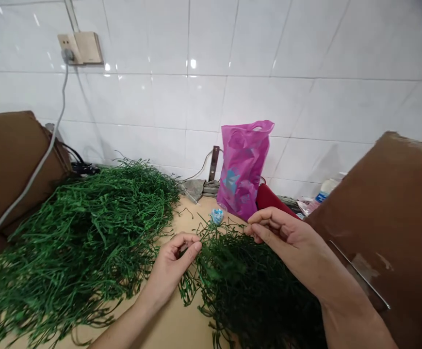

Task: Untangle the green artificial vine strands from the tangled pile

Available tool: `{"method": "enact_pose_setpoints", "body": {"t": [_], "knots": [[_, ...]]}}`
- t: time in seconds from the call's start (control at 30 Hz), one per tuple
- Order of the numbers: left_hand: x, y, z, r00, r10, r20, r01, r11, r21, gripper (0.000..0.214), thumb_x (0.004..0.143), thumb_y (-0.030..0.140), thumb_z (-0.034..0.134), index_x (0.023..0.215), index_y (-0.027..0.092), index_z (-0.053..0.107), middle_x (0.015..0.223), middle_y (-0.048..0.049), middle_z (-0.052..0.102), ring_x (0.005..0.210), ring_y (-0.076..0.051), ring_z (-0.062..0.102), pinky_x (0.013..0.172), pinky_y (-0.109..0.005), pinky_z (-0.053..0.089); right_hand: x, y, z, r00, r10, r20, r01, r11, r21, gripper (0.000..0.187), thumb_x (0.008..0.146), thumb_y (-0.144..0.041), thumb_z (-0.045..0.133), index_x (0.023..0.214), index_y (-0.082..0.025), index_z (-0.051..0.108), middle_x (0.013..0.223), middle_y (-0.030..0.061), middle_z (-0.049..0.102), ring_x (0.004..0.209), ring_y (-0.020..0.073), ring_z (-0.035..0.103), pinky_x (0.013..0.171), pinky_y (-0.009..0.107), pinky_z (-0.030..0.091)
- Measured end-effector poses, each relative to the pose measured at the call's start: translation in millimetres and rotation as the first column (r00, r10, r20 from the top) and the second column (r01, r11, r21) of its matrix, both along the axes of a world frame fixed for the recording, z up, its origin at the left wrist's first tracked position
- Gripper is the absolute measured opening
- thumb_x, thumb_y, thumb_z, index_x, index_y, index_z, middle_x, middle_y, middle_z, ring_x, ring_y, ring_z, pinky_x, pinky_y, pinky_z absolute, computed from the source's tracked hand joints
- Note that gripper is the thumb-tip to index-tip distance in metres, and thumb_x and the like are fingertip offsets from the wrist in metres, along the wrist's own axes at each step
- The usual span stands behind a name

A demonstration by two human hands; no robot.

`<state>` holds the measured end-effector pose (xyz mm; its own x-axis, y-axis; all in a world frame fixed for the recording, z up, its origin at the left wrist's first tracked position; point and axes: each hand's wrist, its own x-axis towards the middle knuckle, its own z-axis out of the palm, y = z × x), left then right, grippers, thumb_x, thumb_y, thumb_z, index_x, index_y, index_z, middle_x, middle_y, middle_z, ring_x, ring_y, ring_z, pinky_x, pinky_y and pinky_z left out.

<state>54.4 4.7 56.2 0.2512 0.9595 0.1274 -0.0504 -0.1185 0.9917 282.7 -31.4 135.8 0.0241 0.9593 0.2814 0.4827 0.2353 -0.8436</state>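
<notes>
My left hand (180,254) is over the table between two heaps, thumb and forefinger pinched together at the edge of a green sprig; whether the sprig is held cannot be made out fully. Thumb and fingertips of my right hand (274,232) also meet in a pinch, above the far side of the right heap, and whatever is between them is too small to name. Below both hands lies a dark green heap of thin plastic-looking stems (240,276) with small buds at the tips. A larger heap of similar green stems (112,223) spreads on the left.
A small blue and white bundle (217,216) lies by a pink plastic bag (243,169) against the tiled wall. Cardboard boxes stand at left (10,165) and right (389,208). A grey cable (58,121) hangs from the wall socket (82,48). Something red (274,201) sits behind my right hand.
</notes>
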Motion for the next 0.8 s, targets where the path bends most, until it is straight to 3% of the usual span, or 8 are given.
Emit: {"method": "enact_pose_setpoints", "body": {"t": [0.13,0.27,0.5,0.67,0.8], "knots": [[-11.0,0.7,-20.5,0.987,0.144,0.067,-0.143,0.99,-0.011,0.032,0.083,0.047,0.068,0.084,0.016,0.066,0.069,0.0029,0.046,0.067,-0.012,0.041,0.064,-0.024,0.035,-16.9,-0.3,-6.7,0.997,-0.046,0.064,0.041,0.997,0.07,0.019,0.092,-0.043,0.06,0.095,-0.025,0.065,0.084,0.0001,0.069,0.076,0.0158,0.062,0.073,0.027,0.049],[-14.1,0.3,-15.7,0.975,0.218,0.037,-0.22,0.973,0.065,0.023,0.08,0.039,0.07,0.084,0.016,0.069,0.068,0.0026,0.047,0.067,-0.013,0.043,0.064,-0.024,0.035,-41.8,-0.7,-11.3,0.986,-0.039,0.164,0.017,0.991,0.133,0.013,0.094,-0.035,0.057,0.092,-0.025,0.065,0.082,-0.0011,0.068,0.076,0.0151,0.061,0.072,0.025,0.049],[-12.7,-9.4,-13.5,0.972,0.233,-0.004,-0.227,0.95,0.215,0.014,0.082,0.031,0.067,0.08,0.017,0.069,0.067,0.0025,0.05,0.066,-0.013,0.046,0.063,-0.023,0.038,-74.9,4.7,-30.9,0.938,0.033,0.345,-0.107,0.974,0.198,0.013,0.092,-0.03,0.066,0.102,-0.022,0.066,0.103,0.0035,0.07,0.1,0.021,0.063,0.092,0.035,0.049],[-14.4,-6.3,-18.0,0.945,0.312,0.095,-0.32,0.944,0.087,0.028,0.081,0.044,0.07,0.089,0.018,0.066,0.078,0.0006,0.059,0.074,-0.014,0.051,0.07,-0.022,0.043,-112.4,-19.0,-54.8,0.86,-0.166,0.483,-0.05,0.914,0.403,0.027,0.098,-0.031,0.056,0.12,-0.015,0.059,0.116,0.0124,0.067,0.104,0.0274,0.06,0.088,0.044,0.049],[-11.7,-10.1,-16.5,0.943,0.323,0.084,-0.326,0.945,0.022,0.033,0.082,0.051,0.068,0.088,0.019,0.061,0.076,0.003,0.053,0.069,-0.012,0.046,0.064,-0.019,0.041,-123.9,-46.2,-79.5,0.813,-0.147,0.563,-0.165,0.87,0.465,0.024,0.099,-0.031,0.052,0.118,-0.017,0.059,0.123,0.0111,0.065,0.109,0.0255,0.057,0.088,0.04,0.046]]}}
